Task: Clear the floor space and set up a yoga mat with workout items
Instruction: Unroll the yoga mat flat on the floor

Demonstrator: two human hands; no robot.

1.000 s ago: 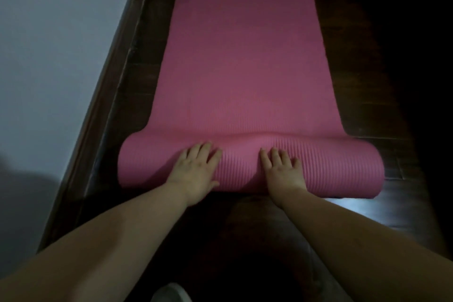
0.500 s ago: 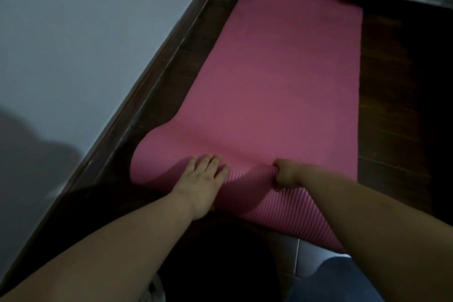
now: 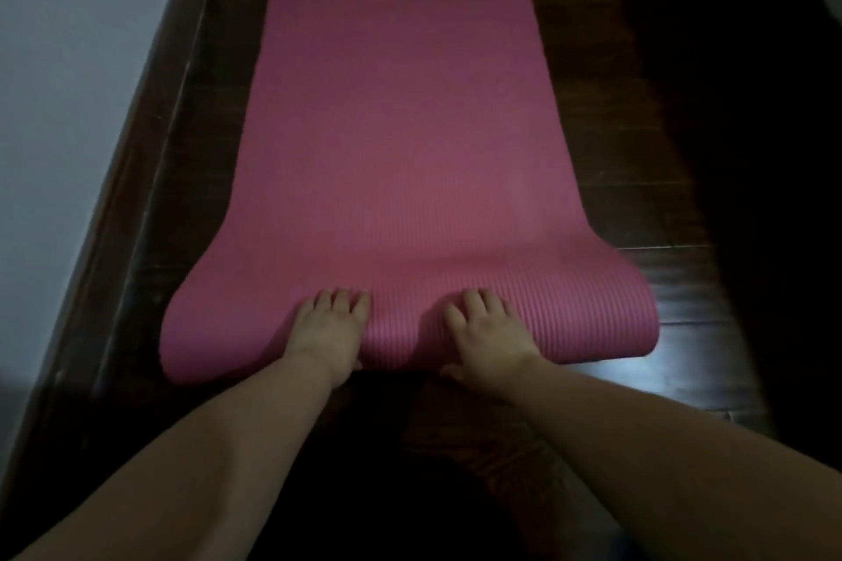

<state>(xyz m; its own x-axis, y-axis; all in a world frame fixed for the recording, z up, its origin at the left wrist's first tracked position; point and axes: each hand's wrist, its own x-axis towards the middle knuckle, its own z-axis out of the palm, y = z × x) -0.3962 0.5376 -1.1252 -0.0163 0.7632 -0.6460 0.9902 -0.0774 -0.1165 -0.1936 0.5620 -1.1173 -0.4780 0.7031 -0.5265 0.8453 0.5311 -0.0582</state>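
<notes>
Floor (image 3: 674, 287): dark wood boards, running from 12 to 6 o'clock, with a glare patch at 4 o'clock. Wall (image 3: 68, 82): pale, at 9 to 11 o'clock, met by a dark skirting (image 3: 150, 178) along its foot.

Mat (image 3: 401, 141): pink, ribbed, laid flat on the floor from 12 o'clock down to centre frame. Its near end is not yet flat; a low roll (image 3: 569, 323) lies crosswise just in front of me, spanning 8 to 4 o'clock. The far end is out of frame.

My left hand (image 3: 330, 328): palm down on the roll, fingers straight and close together, pressing, gripping nothing. My right hand (image 3: 490, 333): likewise flat on the roll at 5 o'clock of centre, fingers extended, thumb low against the roll's near side. The two hands lie near each other, apart.

Assessment: the step in hand is unrolling the mat; most of the length appears laid. The next move, in my judgement, calls for drawing the roll toward 6 o'clock with even pressure from both palms, so the edges stay parallel to the skirting. No workout items in view.
</notes>
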